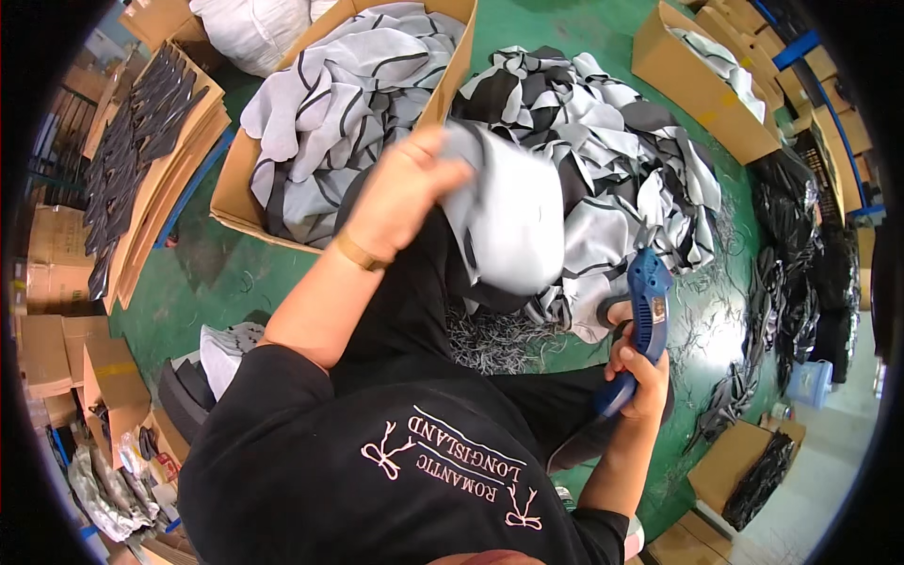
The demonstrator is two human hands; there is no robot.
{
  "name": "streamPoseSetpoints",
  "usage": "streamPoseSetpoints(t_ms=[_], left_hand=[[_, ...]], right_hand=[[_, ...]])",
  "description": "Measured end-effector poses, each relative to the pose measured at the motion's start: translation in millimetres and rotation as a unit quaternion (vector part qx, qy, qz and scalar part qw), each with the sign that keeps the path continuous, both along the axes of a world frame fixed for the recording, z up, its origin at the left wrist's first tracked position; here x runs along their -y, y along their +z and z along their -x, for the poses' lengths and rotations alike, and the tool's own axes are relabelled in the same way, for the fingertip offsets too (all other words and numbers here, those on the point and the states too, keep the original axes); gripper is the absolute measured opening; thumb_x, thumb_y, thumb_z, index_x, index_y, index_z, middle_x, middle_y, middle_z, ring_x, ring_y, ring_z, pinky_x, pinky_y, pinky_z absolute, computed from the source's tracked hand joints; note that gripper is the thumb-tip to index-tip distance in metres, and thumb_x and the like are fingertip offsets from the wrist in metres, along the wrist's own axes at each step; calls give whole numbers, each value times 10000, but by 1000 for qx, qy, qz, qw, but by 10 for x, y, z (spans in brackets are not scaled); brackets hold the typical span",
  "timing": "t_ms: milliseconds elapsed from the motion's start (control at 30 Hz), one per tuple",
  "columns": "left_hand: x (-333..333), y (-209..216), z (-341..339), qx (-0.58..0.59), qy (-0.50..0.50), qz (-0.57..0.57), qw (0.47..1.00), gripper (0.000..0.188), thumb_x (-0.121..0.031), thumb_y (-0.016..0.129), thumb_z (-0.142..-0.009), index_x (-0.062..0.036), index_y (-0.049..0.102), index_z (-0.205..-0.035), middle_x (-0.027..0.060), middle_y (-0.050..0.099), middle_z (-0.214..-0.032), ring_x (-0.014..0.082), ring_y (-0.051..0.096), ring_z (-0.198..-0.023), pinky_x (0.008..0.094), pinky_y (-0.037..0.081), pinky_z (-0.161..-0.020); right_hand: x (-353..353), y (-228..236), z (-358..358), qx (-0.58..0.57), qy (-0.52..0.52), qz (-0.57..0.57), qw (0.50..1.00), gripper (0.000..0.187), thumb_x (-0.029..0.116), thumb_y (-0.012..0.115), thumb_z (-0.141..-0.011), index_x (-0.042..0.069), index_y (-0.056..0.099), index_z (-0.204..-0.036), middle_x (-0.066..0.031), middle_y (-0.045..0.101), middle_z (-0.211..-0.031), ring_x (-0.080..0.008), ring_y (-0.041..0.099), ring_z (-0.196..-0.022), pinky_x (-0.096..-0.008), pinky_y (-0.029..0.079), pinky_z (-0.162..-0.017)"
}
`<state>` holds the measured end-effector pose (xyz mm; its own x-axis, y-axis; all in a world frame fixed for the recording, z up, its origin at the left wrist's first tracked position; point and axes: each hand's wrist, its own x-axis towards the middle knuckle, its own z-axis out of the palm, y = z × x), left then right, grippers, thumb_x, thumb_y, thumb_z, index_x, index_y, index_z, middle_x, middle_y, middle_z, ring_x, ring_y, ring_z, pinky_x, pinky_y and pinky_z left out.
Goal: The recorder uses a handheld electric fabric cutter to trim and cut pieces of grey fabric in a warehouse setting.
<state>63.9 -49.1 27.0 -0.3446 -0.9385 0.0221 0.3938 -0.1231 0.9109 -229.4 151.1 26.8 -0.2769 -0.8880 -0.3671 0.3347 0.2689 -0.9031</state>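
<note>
My left hand (400,198), a little blurred, is closed on the edge of a light grey fabric piece (513,217) with dark trim. The piece is smeared by motion and hangs over my dark trousers. My right hand (637,375) wraps round the handle of blue electric scissors (650,292), whose tip points away from me, toward a heap of grey and black fabric pieces (593,151) on the floor. The tip is close to the heap's near edge; I cannot tell whether it touches. More grey pieces with black edging (353,85) fill a large cardboard box (240,188) at the far left.
Thin trimmings (499,344) litter the green floor by my legs. At the left stand flattened cardboard sheets (179,151) with black strips on top. Another cardboard box (702,94) is at the far right, with black plastic bags (791,207) beyond it.
</note>
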Motion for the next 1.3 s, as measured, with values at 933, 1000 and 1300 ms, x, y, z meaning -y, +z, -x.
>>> streamPoseSetpoints(t_ms=[933,1000,1300], left_hand=[[740,-1878,1880,705,-187,494,475,210,-216,514,-856,-130,679,-954,125,495,-1220,292,449,-1177,382,396,-922],[935,-1895,1914,696,-162,615,334,201,-169,539,-797,-124,702,-904,103,516,-1149,285,443,-1161,400,355,-981],[1084,-871,1851,558,-173,650,485,48,-141,600,-834,-108,569,-849,36,619,-799,218,583,-919,465,300,-1069]], right_hand=[[89,-439,617,148,-95,17,984,418,134,732,-703,-45,533,-1025,-73,538,-694,-149,528,-560,-278,473,-502],[106,-423,613,156,-98,17,983,426,126,752,-692,-43,537,-1019,-68,542,-695,-148,535,-562,-278,478,-497],[144,-443,587,143,-80,15,986,410,120,750,-701,-35,543,-1019,-59,542,-688,-146,541,-568,-285,481,-500]])
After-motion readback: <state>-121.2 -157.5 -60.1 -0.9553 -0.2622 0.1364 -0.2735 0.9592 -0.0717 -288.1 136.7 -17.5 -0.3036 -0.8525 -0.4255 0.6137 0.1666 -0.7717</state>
